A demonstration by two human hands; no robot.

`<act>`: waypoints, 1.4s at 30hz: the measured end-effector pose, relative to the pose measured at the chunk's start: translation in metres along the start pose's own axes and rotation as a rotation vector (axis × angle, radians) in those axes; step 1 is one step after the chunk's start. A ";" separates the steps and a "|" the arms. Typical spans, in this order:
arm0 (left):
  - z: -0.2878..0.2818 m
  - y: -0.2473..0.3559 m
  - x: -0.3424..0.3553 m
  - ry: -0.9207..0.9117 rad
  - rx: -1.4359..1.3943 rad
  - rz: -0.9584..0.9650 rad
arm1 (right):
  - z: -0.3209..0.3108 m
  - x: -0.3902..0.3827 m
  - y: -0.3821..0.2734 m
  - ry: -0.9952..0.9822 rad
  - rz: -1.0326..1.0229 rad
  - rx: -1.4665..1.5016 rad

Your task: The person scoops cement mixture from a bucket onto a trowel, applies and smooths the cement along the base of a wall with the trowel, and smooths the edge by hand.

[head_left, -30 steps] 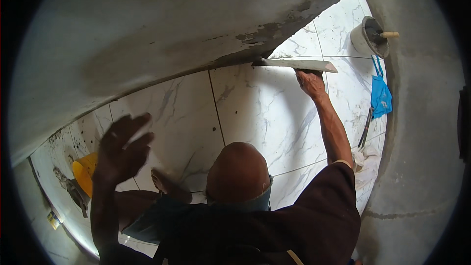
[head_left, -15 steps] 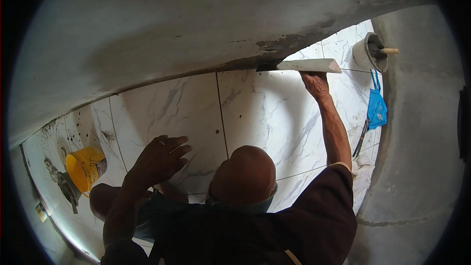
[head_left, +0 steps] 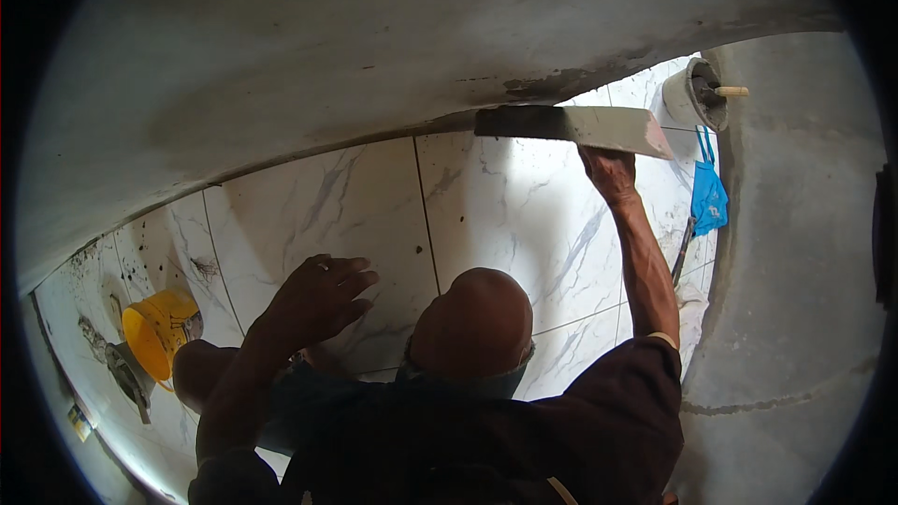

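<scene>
My right hand (head_left: 610,171) grips a plasterer's float (head_left: 613,125), a long flat board with a pale right half and a dark, shaded left half. Its grip is hidden behind my fingers. The float's left end is at the foot of the grey plastered wall (head_left: 309,56); whether it touches there I cannot tell. Over the floor near my bent left knee, my left hand (head_left: 323,295) hangs with its fingers apart and holds nothing. A rough, darker patch of plaster (head_left: 552,84) shows along the wall's lower edge, beyond the float.
White marbled tiles (head_left: 327,196) cover the floor. On the left stands a tipped yellow bucket (head_left: 168,318) beside a trowel (head_left: 129,382). At the far right are a grey mortar bucket (head_left: 681,98) with a wooden handle sticking out, a blue strapped bag (head_left: 711,196) and a dark bar-like tool (head_left: 683,252).
The float has turned to show more of its broad face, and its right end has moved right and down. My left hand has shifted slightly right.
</scene>
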State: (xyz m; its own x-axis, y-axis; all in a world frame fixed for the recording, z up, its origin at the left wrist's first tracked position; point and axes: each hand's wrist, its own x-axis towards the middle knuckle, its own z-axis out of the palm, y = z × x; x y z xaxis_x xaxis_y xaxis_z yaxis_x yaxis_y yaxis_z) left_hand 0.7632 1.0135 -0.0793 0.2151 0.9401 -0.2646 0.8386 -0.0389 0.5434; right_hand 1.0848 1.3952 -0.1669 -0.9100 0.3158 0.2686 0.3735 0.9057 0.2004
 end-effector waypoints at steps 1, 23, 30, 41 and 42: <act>-0.001 0.000 0.000 -0.032 -0.037 -0.014 | -0.002 0.000 -0.009 0.086 0.008 0.016; 0.004 0.007 -0.008 -0.102 -0.092 -0.104 | 0.093 -0.008 -0.017 -0.185 0.217 0.270; 0.011 0.002 -0.011 -0.027 -0.013 0.005 | 0.097 -0.034 -0.038 -0.047 0.309 0.389; 0.009 0.004 -0.009 -0.001 0.013 0.008 | 0.122 -0.015 -0.011 -0.147 0.267 0.269; 0.009 0.005 -0.010 -0.006 0.009 0.006 | 0.114 -0.012 -0.010 -0.137 0.275 0.287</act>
State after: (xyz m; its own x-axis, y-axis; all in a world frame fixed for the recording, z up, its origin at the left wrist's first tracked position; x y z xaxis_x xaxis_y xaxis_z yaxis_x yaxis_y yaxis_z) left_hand 0.7695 1.0012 -0.0813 0.2233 0.9377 -0.2663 0.8420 -0.0479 0.5374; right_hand 1.0718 1.4144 -0.2798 -0.8058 0.5744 0.1441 0.5586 0.8180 -0.1372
